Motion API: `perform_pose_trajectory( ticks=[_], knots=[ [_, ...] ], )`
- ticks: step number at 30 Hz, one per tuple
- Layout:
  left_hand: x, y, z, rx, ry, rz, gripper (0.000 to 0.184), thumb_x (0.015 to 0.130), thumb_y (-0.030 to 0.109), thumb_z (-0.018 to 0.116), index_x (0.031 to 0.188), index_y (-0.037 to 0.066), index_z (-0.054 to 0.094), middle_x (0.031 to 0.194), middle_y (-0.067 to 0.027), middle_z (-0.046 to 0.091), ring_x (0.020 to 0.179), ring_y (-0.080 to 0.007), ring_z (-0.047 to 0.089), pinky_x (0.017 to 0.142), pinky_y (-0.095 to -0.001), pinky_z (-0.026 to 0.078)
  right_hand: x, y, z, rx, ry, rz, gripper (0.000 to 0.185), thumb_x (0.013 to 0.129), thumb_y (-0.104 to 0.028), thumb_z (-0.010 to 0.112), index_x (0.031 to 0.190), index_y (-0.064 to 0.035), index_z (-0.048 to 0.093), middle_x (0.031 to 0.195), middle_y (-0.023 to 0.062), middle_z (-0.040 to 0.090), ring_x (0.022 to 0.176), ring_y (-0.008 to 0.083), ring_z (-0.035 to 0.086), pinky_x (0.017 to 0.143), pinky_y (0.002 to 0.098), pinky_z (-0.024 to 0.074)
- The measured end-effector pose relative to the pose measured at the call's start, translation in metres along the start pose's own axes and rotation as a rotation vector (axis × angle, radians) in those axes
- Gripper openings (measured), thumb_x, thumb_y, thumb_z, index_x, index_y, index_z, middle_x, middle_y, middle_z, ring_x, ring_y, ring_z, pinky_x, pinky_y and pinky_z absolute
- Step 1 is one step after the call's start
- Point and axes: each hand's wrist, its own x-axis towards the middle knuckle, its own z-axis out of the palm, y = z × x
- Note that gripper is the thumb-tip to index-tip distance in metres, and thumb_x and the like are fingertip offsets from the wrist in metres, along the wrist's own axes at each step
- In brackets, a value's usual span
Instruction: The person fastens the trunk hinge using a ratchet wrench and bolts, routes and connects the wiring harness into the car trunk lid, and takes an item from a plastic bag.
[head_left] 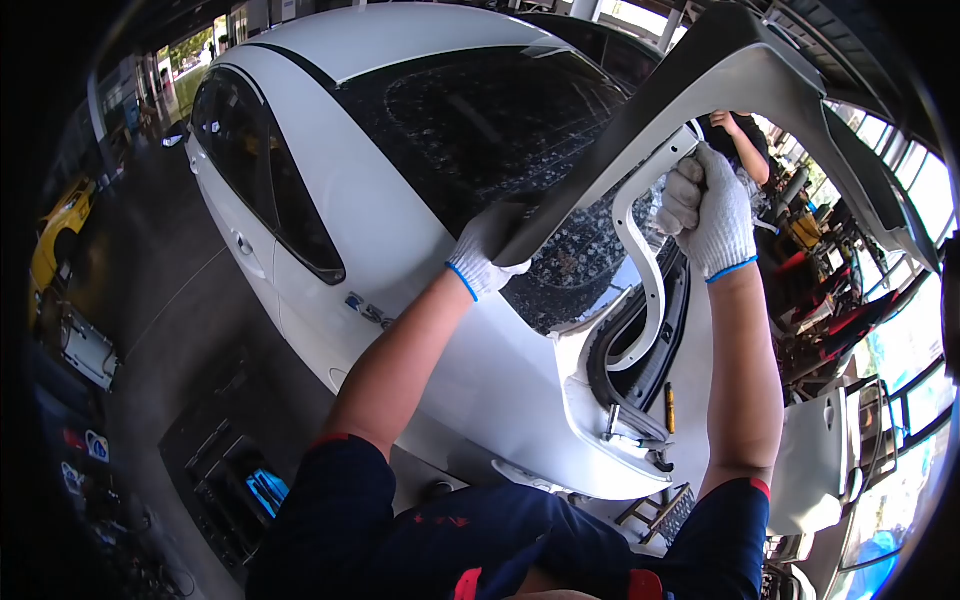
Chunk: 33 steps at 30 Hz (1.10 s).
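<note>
The big gray panel (735, 50) is up in the air, in front of the person and over the back of the white car (370, 190). The left hand (487, 250), in a glove, has its fingers closed around the low end of the panel. Some of those fingers are hidden, so I can't see them all. The right hand (712, 210), in a glove too, is bunched up in a fist under the bend of the panel, right by the top of the curvy white bar (652, 285). I can't tell what those fingers are squeezing, if anything.

To hold such a big, bendy thing well, I think both hands should grip firmly and move together, nice and slow. Its low end looks close to the back window (470, 130), so it should be held up off the glass and the shiny paint. The far end has no hand on it, so it could swing or droop.

The panel is long and bent like an arch. Its long way goes from the left hand up and to the right, to a high corner. Then it turns and slopes down to the right, where its thin tip points down and out.
</note>
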Motion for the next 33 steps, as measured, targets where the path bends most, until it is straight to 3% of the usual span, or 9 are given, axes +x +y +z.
perform_pose_trajectory(
  ticks=[4, 7, 8, 12, 15, 17, 20, 23, 33],
  knots=[
    [0.003, 0.002, 0.002, 0.034, -0.015, 0.048, 0.03, 0.109, 0.027, 0.04, 0.113, 0.006, 0.061, 0.082, -0.0157, 0.061, 0.044, -0.0162, 0.052, 0.036, -0.0261, 0.038, -0.005, -0.003, 0.015, -0.256, 0.271, -0.035, 0.041, 0.11, -0.042, 0.046, 0.083, -0.0144, 0.056, 0.063, -0.0016, 0.05, 0.047, 0.0123, 0.044, 0.049, 0.0284, 0.039],
    [0.003, -0.003, -0.002, 0.04, -0.047, 0.045, 0.03, 0.109, 0.027, 0.041, 0.113, 0.005, 0.06, 0.082, -0.0148, 0.062, 0.045, -0.0162, 0.053, 0.036, -0.0265, 0.039, -0.001, 0.009, 0.008, -1.644, 0.631, -1.005, 0.032, 0.108, -0.03, 0.053, 0.101, -0.0032, 0.069, 0.074, 0.0186, 0.068, 0.061, 0.0318, 0.068, 0.062, 0.0418, 0.0547],
    [0.001, -0.012, -0.001, 0.01, -0.047, 0.023, 0.029, 0.109, 0.027, 0.042, 0.114, 0.005, 0.06, 0.083, -0.0146, 0.063, 0.045, -0.016, 0.054, 0.036, -0.0265, 0.039, 0.002, 0.01, 0.005, -1.64, 0.611, -1.106, 0.03, 0.107, -0.028, 0.053, 0.101, -0.0032, 0.068, 0.079, 0.0238, 0.068, 0.064, 0.038, 0.068, 0.064, 0.0451, 0.0547],
    [0.003, -0.013, -0.001, 0.047, -0.051, 0.041, 0.03, 0.108, 0.027, 0.042, 0.119, 0.005, 0.059, 0.082, -0.0139, 0.063, 0.046, -0.0157, 0.055, 0.036, -0.0267, 0.039, 0.015, 0.022, 0.004, -1.272, 0.627, -0.85, 0.035, 0.109, -0.033, 0.052, 0.1, -0.0024, 0.068, 0.068, 0.0132, 0.063, 0.056, 0.0251, 0.063, 0.06, 0.0396, 0.0537],
    [0.001, -0.016, -0.001, 0.034, -0.038, 0.038, 0.032, 0.109, 0.027, 0.041, 0.123, 0.005, 0.058, 0.082, -0.0137, 0.062, 0.046, -0.0156, 0.055, 0.036, -0.0269, 0.039, 0.006, 0.006, 0.007, -0.568, 0.498, -0.214, 0.041, 0.109, -0.037, 0.052, 0.101, -0.0009, 0.069, 0.066, 0.0057, 0.06, 0.058, 0.0161, 0.059, 0.058, 0.0329, 0.0528],
    [-0.001, -0.015, 0.0, 0.045, -0.043, 0.058, 0.033, 0.109, 0.028, 0.041, 0.125, 0.005, 0.058, 0.081, -0.0138, 0.062, 0.047, -0.0154, 0.055, 0.037, -0.0268, 0.039, -0.001, 0.004, 0.009, -0.713, 0.462, -0.28, 0.041, 0.11, -0.038, 0.05, 0.105, -0.0003, 0.067, 0.074, 0.003, 0.062, 0.063, 0.012, 0.059, 0.06, 0.0282, 0.0522],
    [0.004, 0.013, -0.003, 0.093, -0.013, -0.189, 0.031, 0.096, 0.023, 0.061, 0.121, 0.005, 0.068, 0.109, -0.0184, 0.068, 0.089, -0.0297, 0.065, 0.076, -0.0368, 0.05, -0.013, 0.001, 0.013, -0.862, 0.355, -0.405, 0.039, 0.111, -0.036, 0.049, 0.108, -0.0004, 0.064, 0.086, 0.0034, 0.064, 0.069, 0.0097, 0.059, 0.065, 0.0267, 0.0523],
    [0.005, 0.027, -0.003, 0.185, -0.001, -0.33, 0.034, 0.09, 0.021, 0.071, 0.119, 0.004, 0.072, 0.12, -0.0212, 0.072, 0.109, -0.0369, 0.07, 0.094, -0.0416, 0.056, -0.007, -0.004, -0.009, -1.207, 0.255, -0.53, 0.027, 0.109, -0.026, 0.055, 0.108, -0.0003, 0.064, 0.084, 0.0035, 0.062, 0.074, 0.013, 0.059, 0.07, 0.0309, 0.0501],
    [0.004, 0.027, -0.004, 0.148, -0.005, -0.372, 0.036, 0.088, 0.022, 0.072, 0.12, 0.005, 0.072, 0.118, -0.0208, 0.072, 0.106, -0.0373, 0.071, 0.093, -0.0412, 0.057, -0.009, -0.019, 0.003, -1.618, 0.227, -1.023, 0.007, 0.094, -0.003, 0.07, 0.097, 0.0037, 0.069, 0.092, 0.0148, 0.068, 0.08, 0.0291, 0.064, 0.077, 0.0353, 0.0529]
  ],
)
